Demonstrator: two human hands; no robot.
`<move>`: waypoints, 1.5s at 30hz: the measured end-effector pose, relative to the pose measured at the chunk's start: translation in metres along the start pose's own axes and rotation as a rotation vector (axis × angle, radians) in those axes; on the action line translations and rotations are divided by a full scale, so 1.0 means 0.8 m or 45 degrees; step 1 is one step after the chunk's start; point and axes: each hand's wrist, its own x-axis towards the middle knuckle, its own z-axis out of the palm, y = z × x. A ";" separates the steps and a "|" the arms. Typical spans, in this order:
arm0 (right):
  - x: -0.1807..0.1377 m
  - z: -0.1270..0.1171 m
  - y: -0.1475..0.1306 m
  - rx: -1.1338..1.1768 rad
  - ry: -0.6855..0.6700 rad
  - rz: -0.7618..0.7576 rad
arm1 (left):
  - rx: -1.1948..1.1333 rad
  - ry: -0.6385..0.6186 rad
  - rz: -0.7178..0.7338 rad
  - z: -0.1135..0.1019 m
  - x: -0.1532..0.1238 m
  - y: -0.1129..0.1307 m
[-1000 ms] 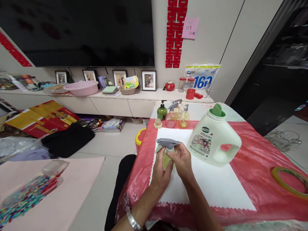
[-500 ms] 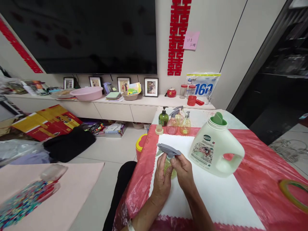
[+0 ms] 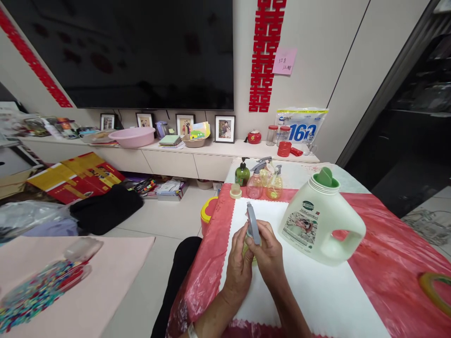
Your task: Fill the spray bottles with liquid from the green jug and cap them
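Observation:
A small yellowish clear spray bottle with a grey trigger head (image 3: 253,224) is held between both hands above a white sheet (image 3: 303,291). My left hand (image 3: 238,267) wraps around the bottle's body, which is mostly hidden by the fingers. Fingers of my right hand (image 3: 269,251) close about the neck, just under the grey head. To the right stands a large pale green detergent jug (image 3: 299,225) with a green piece in its mouth. Beyond the sheet are a pink spray bottle (image 3: 254,185), a yellow spray bottle (image 3: 274,188) and a green pump bottle (image 3: 242,173).
A round cream cap (image 3: 236,190) lies near the sheet's far left corner. Red plastic (image 3: 384,244) covers the table, with a tape roll (image 3: 435,291) at the right. To the left, colourful small pieces (image 3: 38,291) lie on a pink surface (image 3: 105,277).
The grey spray head has turned from pointing left to pointing away from me. Both hands remain around the bottle. The view has shifted slightly.

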 end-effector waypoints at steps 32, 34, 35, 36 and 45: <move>-0.009 0.012 0.012 -0.062 0.197 0.148 | -0.030 -0.015 -0.055 -0.002 0.003 0.009; -0.009 0.011 0.005 -0.098 0.160 0.117 | -0.043 -0.019 -0.064 -0.002 0.003 0.011; -0.009 0.010 0.001 -0.108 0.139 0.104 | -0.048 -0.024 -0.071 -0.002 0.004 0.012; -0.009 0.009 -0.002 -0.111 0.121 0.094 | -0.052 -0.031 -0.079 -0.001 0.004 0.013; -0.017 0.017 0.019 -0.020 0.256 0.175 | -0.014 0.045 -0.057 -0.001 -0.002 -0.005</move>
